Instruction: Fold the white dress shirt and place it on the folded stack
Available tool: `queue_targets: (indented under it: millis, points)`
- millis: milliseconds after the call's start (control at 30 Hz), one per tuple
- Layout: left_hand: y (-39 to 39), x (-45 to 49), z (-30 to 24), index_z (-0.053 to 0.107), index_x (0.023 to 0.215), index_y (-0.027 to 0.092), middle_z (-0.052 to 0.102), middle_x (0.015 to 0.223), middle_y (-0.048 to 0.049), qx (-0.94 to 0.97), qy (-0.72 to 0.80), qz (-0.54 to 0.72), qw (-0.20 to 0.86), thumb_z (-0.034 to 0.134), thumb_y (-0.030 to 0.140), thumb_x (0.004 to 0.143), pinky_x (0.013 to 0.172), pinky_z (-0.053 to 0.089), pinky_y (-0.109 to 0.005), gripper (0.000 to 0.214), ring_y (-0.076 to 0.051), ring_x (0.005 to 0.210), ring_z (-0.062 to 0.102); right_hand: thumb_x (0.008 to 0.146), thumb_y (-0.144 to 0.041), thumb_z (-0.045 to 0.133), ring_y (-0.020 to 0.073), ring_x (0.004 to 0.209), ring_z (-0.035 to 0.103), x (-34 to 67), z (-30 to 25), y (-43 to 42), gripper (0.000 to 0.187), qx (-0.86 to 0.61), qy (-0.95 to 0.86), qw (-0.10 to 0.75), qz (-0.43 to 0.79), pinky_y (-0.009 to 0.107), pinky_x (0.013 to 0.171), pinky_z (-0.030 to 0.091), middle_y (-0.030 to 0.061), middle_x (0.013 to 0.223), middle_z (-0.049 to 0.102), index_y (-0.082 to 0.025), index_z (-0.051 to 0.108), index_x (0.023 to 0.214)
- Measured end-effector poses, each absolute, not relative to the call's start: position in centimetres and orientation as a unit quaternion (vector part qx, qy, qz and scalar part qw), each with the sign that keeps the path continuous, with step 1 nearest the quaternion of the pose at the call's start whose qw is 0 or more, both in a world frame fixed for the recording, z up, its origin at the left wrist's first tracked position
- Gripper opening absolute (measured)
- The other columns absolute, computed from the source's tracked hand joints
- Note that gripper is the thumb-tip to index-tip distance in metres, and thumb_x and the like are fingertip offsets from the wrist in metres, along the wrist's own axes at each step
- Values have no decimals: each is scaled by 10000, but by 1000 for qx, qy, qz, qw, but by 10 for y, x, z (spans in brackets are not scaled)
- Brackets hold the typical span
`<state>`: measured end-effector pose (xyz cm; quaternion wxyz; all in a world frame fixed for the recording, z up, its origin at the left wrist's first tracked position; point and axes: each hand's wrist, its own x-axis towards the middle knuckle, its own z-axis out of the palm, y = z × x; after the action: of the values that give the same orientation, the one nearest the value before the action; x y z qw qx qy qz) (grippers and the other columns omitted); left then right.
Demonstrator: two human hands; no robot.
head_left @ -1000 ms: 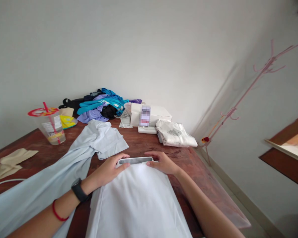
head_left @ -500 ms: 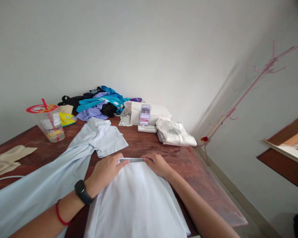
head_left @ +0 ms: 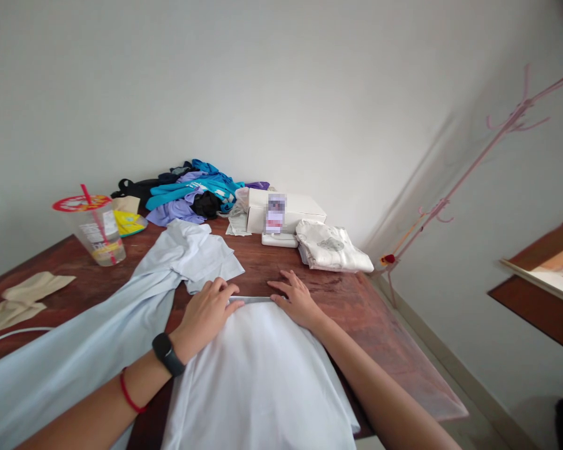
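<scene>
A white garment with a waistband, shaped like a skirt (head_left: 263,369), lies spread out in front of me, its top edge pointing away. At the left corner of that edge rests my left hand (head_left: 211,310), thumb on the cloth and fingers loosely bent, apart from the thumb. My right hand (head_left: 295,300) is open at the right corner, thumb on the edge and fingers spread over the table. Left of my left forearm lies a pale blue garment (head_left: 122,312), long and bunched at its far end.
On the wooden table (head_left: 385,337) stand a plastic cup with a red straw (head_left: 101,234), a white box (head_left: 304,209) and a propped phone (head_left: 275,214). A clothes pile (head_left: 192,190), folded white cloth (head_left: 333,247) and beige cloth (head_left: 28,297) lie around. A pink coat rack (head_left: 478,153) leans right.
The fingers of both hands have loosened from the white garment's top edge. My right fingers have spread and lifted. The view has shifted slightly.
</scene>
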<state>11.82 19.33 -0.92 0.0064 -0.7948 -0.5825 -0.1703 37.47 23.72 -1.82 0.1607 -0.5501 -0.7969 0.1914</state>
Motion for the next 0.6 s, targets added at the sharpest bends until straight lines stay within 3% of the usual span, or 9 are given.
queue_targets:
  millis: [200,300,467,600]
  points:
    - [201,111,-5,675,1050,267,636,1021,-58,-769,-606,-182,-90,602,464,945,703,430,-294,235,-261,1003,631,975,-451,567,366,1555,52,376,-19,240,452,-555,-790,139,221,603,1205,133,63,1657,276,-363,577,1418]
    - [203,107,-1,670,970,269,682,947,-27,-776,-585,-188,-142,568,448,954,701,416,-289,207,-237,925,649,974,-448,567,347,1557,75,377,-19,240,449,-551,-789,142,231,584,1214,112,68,1650,296,-342,590,1410]
    - [205,98,0,708,987,276,702,1034,-24,-794,-529,-227,-193,458,414,1001,833,448,-300,286,-211,943,662,961,-451,578,331,1549,151,380,-20,241,442,-545,-782,177,247,577,1216,115,89,1616,363,-284,630,1366]
    - [208,96,-4,743,983,276,711,1046,-43,-782,-544,-233,-194,520,428,958,814,467,-295,271,-228,958,670,954,-459,586,335,1546,164,383,-21,241,440,-537,-780,193,256,582,1213,123,97,1603,385,-272,642,1348]
